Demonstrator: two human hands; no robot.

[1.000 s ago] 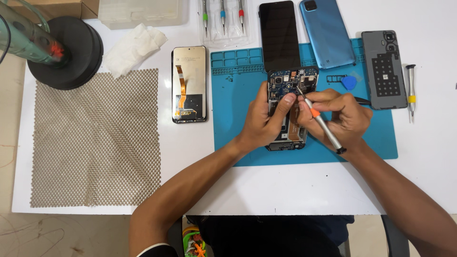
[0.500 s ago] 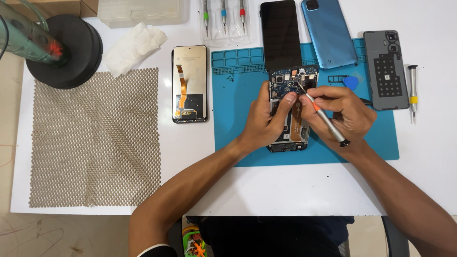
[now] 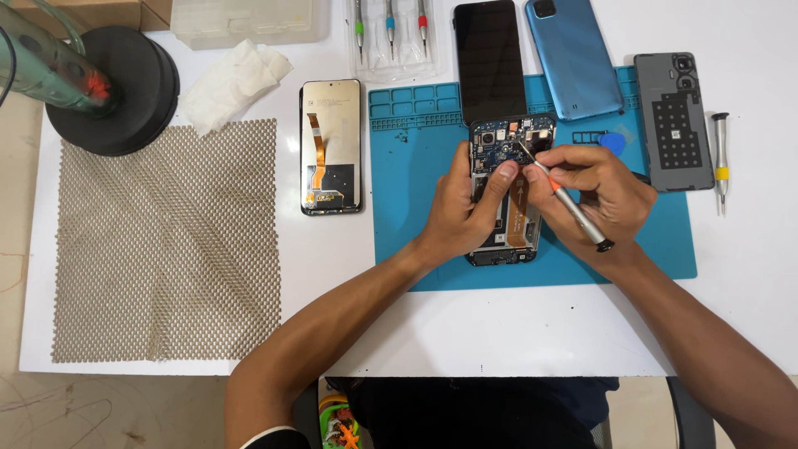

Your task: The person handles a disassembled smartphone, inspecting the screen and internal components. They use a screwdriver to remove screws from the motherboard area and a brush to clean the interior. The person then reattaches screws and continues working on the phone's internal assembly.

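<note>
Opened phone's (image 3: 509,191) middle hidden under both hands (image 3: 465,208).

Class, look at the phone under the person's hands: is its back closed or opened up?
Opened up: the phone shows its bare blue circuit board and orange ribbon cable, with no rear cover.

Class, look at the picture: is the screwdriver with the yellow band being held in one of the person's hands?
No. The yellow-banded screwdriver lies on the white table, untouched, while the right hand holds a different, orange-banded screwdriver.

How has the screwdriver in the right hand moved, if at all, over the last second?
Yes, slightly. The screwdriver in the right hand has tilted: its rear end has slid toward the right edge of the blue mat, while the tip stays on the opened phone.
</note>
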